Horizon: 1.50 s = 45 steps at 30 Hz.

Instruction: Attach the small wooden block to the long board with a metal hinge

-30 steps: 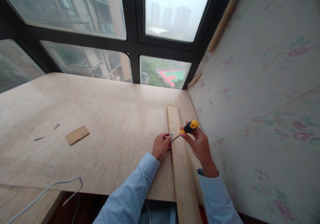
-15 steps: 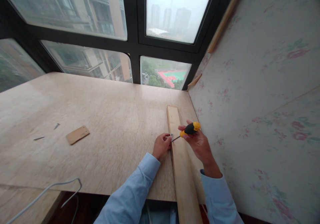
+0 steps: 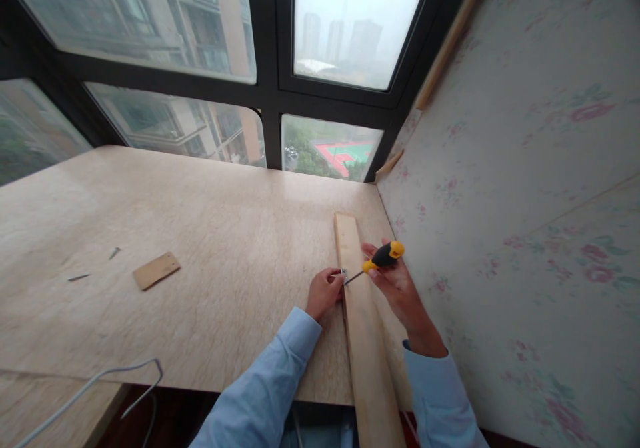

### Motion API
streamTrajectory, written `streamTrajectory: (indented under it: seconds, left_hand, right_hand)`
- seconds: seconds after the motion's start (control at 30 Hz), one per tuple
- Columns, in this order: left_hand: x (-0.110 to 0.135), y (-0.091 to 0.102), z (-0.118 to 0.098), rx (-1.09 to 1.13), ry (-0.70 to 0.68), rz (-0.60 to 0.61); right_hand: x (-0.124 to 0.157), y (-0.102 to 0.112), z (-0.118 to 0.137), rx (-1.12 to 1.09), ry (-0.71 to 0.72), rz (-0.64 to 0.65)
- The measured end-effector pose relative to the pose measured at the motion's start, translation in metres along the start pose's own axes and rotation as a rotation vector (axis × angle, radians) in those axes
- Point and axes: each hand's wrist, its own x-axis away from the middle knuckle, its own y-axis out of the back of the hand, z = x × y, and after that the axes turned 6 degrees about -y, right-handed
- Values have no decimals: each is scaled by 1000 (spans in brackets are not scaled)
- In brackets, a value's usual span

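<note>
A long pale wooden plank (image 3: 367, 355) lies on the plywood tabletop (image 3: 210, 248), running away from me beside the right wall. My left hand (image 3: 324, 293) is closed at the plank's left edge, pinching a small metal bracket (image 3: 343, 275) against it. My right hand (image 3: 397, 281) grips a yellow and black screwdriver (image 3: 383, 257). Its thin shaft slants down to the left and its tip meets the bracket.
A small flat wood offcut (image 3: 156, 270) and two thin dark screws or nails (image 3: 79, 277) lie on the left of the tabletop. A white cable (image 3: 95, 381) hangs by the near left edge. Flowered wallpaper (image 3: 525, 201) rises on the right; dark-framed windows stand behind the table.
The screwdriver handle has turned slightly in my right hand, and the fingers have shifted round it. The left hand and the plank have stayed put.
</note>
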Motion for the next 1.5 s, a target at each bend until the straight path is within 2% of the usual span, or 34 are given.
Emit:
streamTrajectory:
  seconds: [0.1,0.27,0.33,0.4,0.57,0.63,0.7,0.77,0.9,0.97,1.03,1.2,1.3,1.37,1.5]
  left_hand:
    - [0,0,0,8,-4,0]
    - [0,0,-1,17,-2,5]
    - [0,0,0,9,-5,2]
    - [-1,0,2,2,-7,4]
    - [-4,1,6,4,-3,6]
    - [-4,1,6,-2,-1,2]
    - [-3,1,5,-9,-4,-3]
    - [-3,0,4,-6,-7,-1]
    - [-2,0,3,15,-9,5]
    - [-2,0,4,15,-15,0]
    - [-3,-1,5,6,-24,-7]
    - [-2,0,3,-9,-37,-15]
    - [-1,0,2,-6,-35,-7]
    - [-1,0,2,0,-41,0]
    - [0,1,2,-28,-75,-15]
  right_hand:
    - [1,1,5,51,-34,-25]
    - [-9,-3,9,475,31,-359]
    - [-13,-4,6,546,45,-403]
    - [-13,-5,2,447,47,-324]
    - [-3,0,-1,37,24,-15]
    - [1,2,2,0,-6,37]
    - [2,4,6,39,-30,31]
    - [-1,3,10,157,-32,-53]
    - [-11,-2,9,510,60,-367]
    - [-15,-4,5,558,82,-414]
    - [-16,-5,2,445,78,-335]
    - [-6,-1,2,45,16,-30]
    - [-2,1,8,30,-23,8]
    - [-3,0,12,145,-27,-86]
    - [-9,-7,12,475,34,-390]
